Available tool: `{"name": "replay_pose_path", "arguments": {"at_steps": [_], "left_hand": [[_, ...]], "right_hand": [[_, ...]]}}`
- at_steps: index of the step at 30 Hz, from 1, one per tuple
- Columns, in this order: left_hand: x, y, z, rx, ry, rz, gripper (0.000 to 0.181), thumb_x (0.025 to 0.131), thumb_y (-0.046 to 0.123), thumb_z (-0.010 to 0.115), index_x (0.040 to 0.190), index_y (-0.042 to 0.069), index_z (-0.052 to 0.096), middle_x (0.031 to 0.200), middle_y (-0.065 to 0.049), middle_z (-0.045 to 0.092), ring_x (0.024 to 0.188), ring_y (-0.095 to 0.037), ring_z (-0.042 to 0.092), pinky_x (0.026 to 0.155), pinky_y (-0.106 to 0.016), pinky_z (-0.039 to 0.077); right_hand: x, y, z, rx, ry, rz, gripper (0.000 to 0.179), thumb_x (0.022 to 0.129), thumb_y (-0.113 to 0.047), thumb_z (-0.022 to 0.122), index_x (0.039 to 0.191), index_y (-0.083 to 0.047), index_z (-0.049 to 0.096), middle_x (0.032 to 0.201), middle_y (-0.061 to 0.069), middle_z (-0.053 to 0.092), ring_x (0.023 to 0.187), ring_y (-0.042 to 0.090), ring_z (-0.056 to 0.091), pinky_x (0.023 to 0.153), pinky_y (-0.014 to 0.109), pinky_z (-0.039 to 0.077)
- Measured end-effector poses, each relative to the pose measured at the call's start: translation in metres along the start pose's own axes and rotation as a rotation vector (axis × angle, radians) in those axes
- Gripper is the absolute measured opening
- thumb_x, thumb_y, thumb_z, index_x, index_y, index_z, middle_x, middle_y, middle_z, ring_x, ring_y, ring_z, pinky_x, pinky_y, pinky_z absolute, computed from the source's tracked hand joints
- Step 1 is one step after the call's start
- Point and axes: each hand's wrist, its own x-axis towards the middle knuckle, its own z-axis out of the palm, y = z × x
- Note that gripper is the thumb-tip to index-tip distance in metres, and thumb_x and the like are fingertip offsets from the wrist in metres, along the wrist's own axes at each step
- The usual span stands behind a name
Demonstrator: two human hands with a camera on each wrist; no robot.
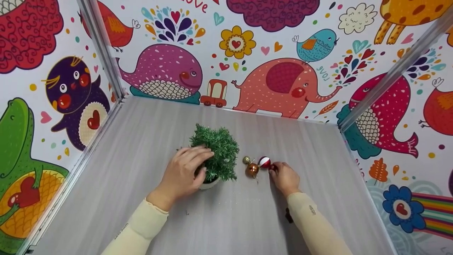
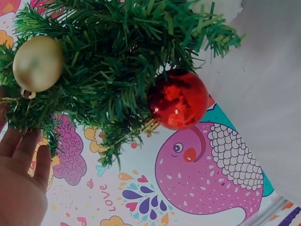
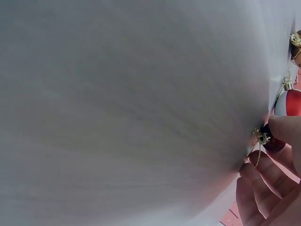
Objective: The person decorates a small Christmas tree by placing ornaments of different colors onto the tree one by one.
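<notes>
While I stood close by, the small green tree [image 1: 221, 150] was on the grey worktop [image 1: 230, 226] in its pale pot [image 1: 210, 185], and the left hand [image 1: 184, 168] touched its left side, the fingers quite loose and gripping nothing. Among its branches I could see a gold bauble [image 2: 37, 64] and a shiny red bauble [image 2: 178, 100]. To the right of the tree, the right hand [image 1: 286, 177] pinched a small dark red bauble [image 3: 275, 140] between thumb and fingers. Three other baubles lay close together between the tree and this hand: a little gold ball [image 1: 246, 160], a copper ball [image 1: 252, 170] and a red-and-white ball [image 1: 264, 162], this last one nearest to the fingers. Behind the tree was a wall [image 1: 216, 44] with colourful animals.
</notes>
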Motion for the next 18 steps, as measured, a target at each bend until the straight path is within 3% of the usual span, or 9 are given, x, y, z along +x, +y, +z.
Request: {"name": "replay_pose_path", "arguments": {"at_steps": [5, 18], "left_hand": [[-0.0004, 0.0006, 0.0003, 0.011, -0.016, -0.014, 0.044, 0.078, 0.014, 0.074, 0.122, 0.011, 0.069, 0.124, -0.005, 0.067, 0.120, -0.025, 0.059, 0.097, -0.045, 0.046], [-0.0002, 0.0007, -0.0047, -0.004, -0.044, -0.008, 0.051, 0.072, 0.007, 0.070, 0.123, 0.011, 0.068, 0.125, -0.006, 0.066, 0.121, -0.026, 0.059, 0.099, -0.045, 0.045]], "right_hand": [[-0.0003, 0.0009, 0.0006, 0.003, 0.016, -0.005, 0.028, 0.090, -0.026, 0.073, 0.114, -0.012, 0.072, 0.106, 0.009, 0.069, 0.095, 0.034, 0.067, 0.078, 0.053, 0.054], [-0.0015, 0.0011, 0.0030, 0.003, 0.012, -0.012, 0.029, 0.090, -0.027, 0.072, 0.114, -0.011, 0.072, 0.106, 0.010, 0.068, 0.095, 0.034, 0.067, 0.077, 0.055, 0.053]]}}
